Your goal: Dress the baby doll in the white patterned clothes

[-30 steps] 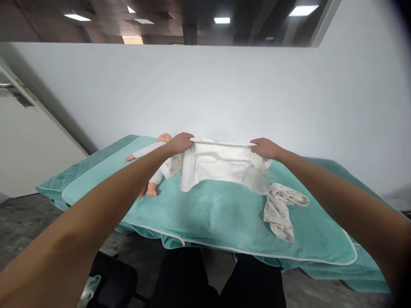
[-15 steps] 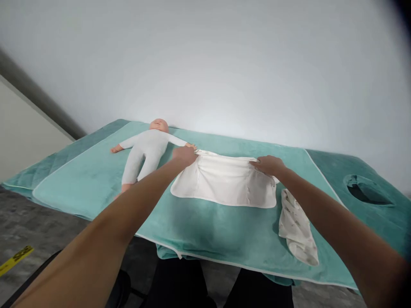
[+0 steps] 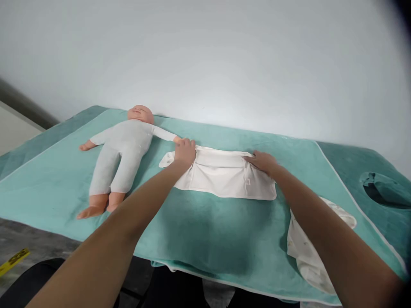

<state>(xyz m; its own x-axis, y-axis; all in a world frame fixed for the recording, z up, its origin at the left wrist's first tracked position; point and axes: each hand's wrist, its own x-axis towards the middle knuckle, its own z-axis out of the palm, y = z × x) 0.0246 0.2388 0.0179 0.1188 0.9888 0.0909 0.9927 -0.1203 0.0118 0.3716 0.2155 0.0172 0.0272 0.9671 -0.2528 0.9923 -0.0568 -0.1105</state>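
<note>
A white baby garment (image 3: 218, 173) lies spread on the green bed cover, its pale inner side up and small seams showing. My left hand (image 3: 185, 152) is closed on its upper left edge. At the upper right edge, my right hand (image 3: 263, 163) pinches the cloth between thumb and fingers. A printed end of the cloth pokes out left of my left hand. Just beyond that hand, a baby doll (image 3: 123, 143) in a white body lies on its back, its outstretched hand close to my knuckles.
Partly under my right forearm is a white printed cloth (image 3: 308, 254). The green cover (image 3: 205, 231) has a round hole (image 3: 385, 190) at the right end. A pale wall (image 3: 205, 64) rises along the far side. Yellow tape (image 3: 14, 261) marks the floor at lower left.
The view has moved nearer, so the doll looks bigger. The garment's upper edge now lies flatter, and a printed end shows left of my left hand. Both hands keep their hold.
</note>
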